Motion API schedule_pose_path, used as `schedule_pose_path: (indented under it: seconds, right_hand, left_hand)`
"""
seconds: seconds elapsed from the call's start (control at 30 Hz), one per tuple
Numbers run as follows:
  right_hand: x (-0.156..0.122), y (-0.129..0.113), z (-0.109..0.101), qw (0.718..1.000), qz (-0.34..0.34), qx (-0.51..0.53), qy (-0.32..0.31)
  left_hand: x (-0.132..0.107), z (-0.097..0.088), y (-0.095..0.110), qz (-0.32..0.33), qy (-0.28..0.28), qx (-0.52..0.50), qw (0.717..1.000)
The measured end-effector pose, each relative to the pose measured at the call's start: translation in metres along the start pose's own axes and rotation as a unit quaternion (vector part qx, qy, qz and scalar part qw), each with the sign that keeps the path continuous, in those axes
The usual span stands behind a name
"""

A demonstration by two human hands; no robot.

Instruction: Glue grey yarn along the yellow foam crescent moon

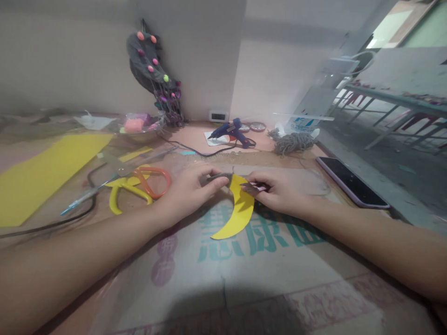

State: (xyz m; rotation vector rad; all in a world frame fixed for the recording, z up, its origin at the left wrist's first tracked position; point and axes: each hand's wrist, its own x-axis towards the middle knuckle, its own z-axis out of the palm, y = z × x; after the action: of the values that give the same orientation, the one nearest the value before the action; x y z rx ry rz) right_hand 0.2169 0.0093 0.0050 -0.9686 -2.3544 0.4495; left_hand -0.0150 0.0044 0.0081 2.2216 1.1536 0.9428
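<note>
A yellow paper crescent [240,211] lies in front of me, its lower tip curving left. My left hand [206,184] is closed at the crescent's upper end, pinching grey yarn [223,176] between thumb and fingers. A short yarn end stands up there. On the crescent's right side, my right hand [270,188] is closed around small snips [253,187]. Their dark metal blades point left over the yellow paper, and most of the handle is hidden in the fingers.
Scissors [120,171] and a yellow sheet [52,174] lie left. Behind are a blue glue gun [232,132] with its cord and a grey yarn bundle [295,143]. A phone [351,181] lies right. A grey crescent with pompoms [146,60] leans against the wall.
</note>
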Motion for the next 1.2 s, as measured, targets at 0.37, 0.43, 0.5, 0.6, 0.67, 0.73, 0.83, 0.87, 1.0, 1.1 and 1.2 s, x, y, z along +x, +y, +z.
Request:
schedule_pose_path:
  seconds: [0.37,0.43,0.5,0.6,0.67,0.73,0.83,0.87,1.0,1.1,1.2]
  right_hand:
    - [0.005,-0.002,-0.001,0.963,0.199,0.16,0.088]
    - [0.008,0.002,-0.002,0.957,0.198,0.177,0.117]
    - [0.01,0.005,-0.003,0.951,0.19,0.195,0.143]
    - [0.01,0.004,-0.002,0.944,0.197,0.218,0.149]
    - [0.008,0.0,-0.001,0.94,0.214,0.229,0.139]
    - [0.005,-0.005,0.0,0.939,0.226,0.231,0.122]
    - [0.003,-0.007,0.0,0.946,0.222,0.213,0.101]
    - [0.003,-0.007,0.0,0.948,0.222,0.208,0.097]
    - [0.004,-0.003,0.001,0.961,0.202,0.175,0.075]
    - [0.004,0.0,0.0,0.977,0.158,0.13,0.05]
    - [0.003,0.002,0.0,0.987,0.127,0.093,0.035]
  left_hand:
    - [0.001,0.004,-0.012,-0.084,0.074,-0.08,0.991]
    - [0.002,0.003,-0.014,-0.096,0.091,-0.09,0.987]
    - [0.003,0.003,-0.015,-0.108,0.1,-0.089,0.985]
    - [0.004,0.005,-0.02,-0.119,0.085,-0.108,0.983]
    - [0.004,0.007,-0.023,-0.119,0.066,-0.14,0.981]
    - [0.004,0.009,-0.025,-0.109,0.059,-0.164,0.979]
    - [0.002,0.009,-0.021,-0.083,0.056,-0.137,0.986]
    - [0.001,0.008,-0.018,-0.072,0.056,-0.114,0.989]
    - [-0.002,0.003,-0.006,-0.047,0.058,-0.045,0.996]
    - [-0.002,0.0,0.0,-0.07,0.052,-0.033,0.996]
    - [0.0,0.0,0.001,-0.079,0.042,-0.043,0.995]
